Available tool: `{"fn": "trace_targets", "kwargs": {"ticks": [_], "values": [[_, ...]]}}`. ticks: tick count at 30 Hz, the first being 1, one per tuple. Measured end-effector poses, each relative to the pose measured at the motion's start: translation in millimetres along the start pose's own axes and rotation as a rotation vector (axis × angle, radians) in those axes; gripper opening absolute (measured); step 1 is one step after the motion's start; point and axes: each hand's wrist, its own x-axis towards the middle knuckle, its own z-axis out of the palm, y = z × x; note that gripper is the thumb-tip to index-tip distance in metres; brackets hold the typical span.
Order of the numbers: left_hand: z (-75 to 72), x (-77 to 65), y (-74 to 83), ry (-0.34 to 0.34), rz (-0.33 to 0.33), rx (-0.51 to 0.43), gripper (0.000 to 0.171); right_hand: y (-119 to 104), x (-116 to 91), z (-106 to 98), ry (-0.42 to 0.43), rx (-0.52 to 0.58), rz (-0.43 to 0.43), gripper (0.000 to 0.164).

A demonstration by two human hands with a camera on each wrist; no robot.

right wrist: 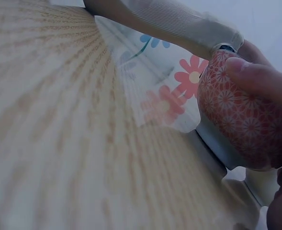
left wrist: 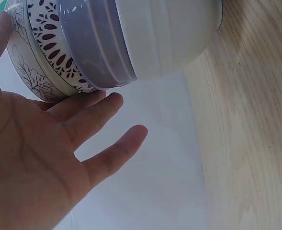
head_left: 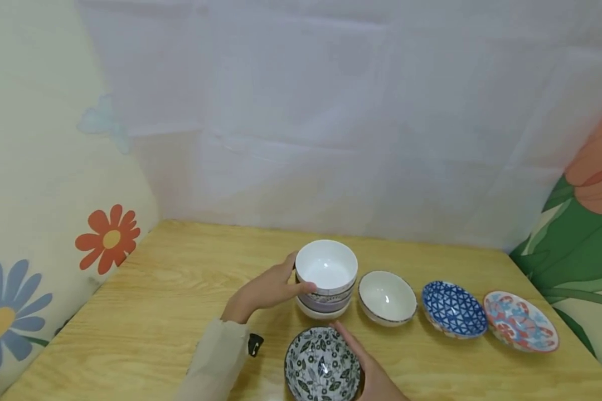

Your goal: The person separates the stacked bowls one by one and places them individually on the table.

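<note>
My left hand (head_left: 276, 284) holds the top of a bowl stack, its thumb over the near rim of a white bowl (head_left: 326, 264) and its fingers around the left side. The left wrist view shows line-drawn leaves on that bowl's outside, then a bowl with brown oval marks (left wrist: 52, 48), a lavender bowl (left wrist: 97, 43) and a white bowl (left wrist: 169, 33) at the bottom. Nearer, my right hand (head_left: 376, 379) grips the right side of a leaf-patterned bowl (head_left: 323, 365). In the right wrist view its red floral outside (right wrist: 246, 110) shows under my thumb.
Right of the stack stand a cream bowl with a dark rim (head_left: 388, 298), a blue patterned bowl (head_left: 454, 309) and a red-and-blue patterned dish (head_left: 522, 321). A small black item (head_left: 255, 345) shows at the left sleeve. The wooden table (head_left: 170, 295) meets a white cloth backdrop (head_left: 281, 184).
</note>
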Motion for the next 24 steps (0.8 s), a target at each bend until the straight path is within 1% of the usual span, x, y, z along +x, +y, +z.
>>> {"fn": "trace_targets", "kwargs": {"ticks": [4,7,9,11,14,17,21,23,24], "values": [[-0.8,-2.3,-0.8,0.001,-0.007,-0.001,0.091,1.1,1.0,2.1,-0.003,0.026,0.003,0.107],[-0.1,-2.1,-0.1,-0.005,0.002,-0.012,0.091,1.8,-0.2,1.7,-0.004,0.042,0.007,0.105],[1.1,-1.6,0.7,-0.012,0.010,-0.018,0.090,1.2,-1.7,0.4,-0.008,0.057,0.025,0.104],[0.5,-1.4,0.5,-0.017,0.012,-0.020,0.090,-0.7,-1.8,0.7,-0.003,0.049,0.044,0.103],[-0.3,-0.4,1.5,-0.021,0.013,-0.019,0.091,-3.7,-2.1,0.1,-0.006,0.082,0.071,0.102],[-1.0,0.5,2.4,-0.014,0.010,-0.013,0.091,-4.4,-1.8,-1.0,-0.005,0.083,0.055,0.102],[-1.1,0.2,1.3,-0.012,-0.009,0.003,0.092,-1.1,-1.2,-1.5,-0.009,0.082,-0.011,0.102],[-1.3,-0.9,-0.1,-0.010,-0.018,0.006,0.093,0.6,-0.3,-0.8,-0.018,0.095,-0.035,0.103],[-1.7,-1.7,-0.9,-0.007,-0.022,0.005,0.093,1.3,0.3,-0.2,-0.026,0.121,-0.036,0.102]]}}
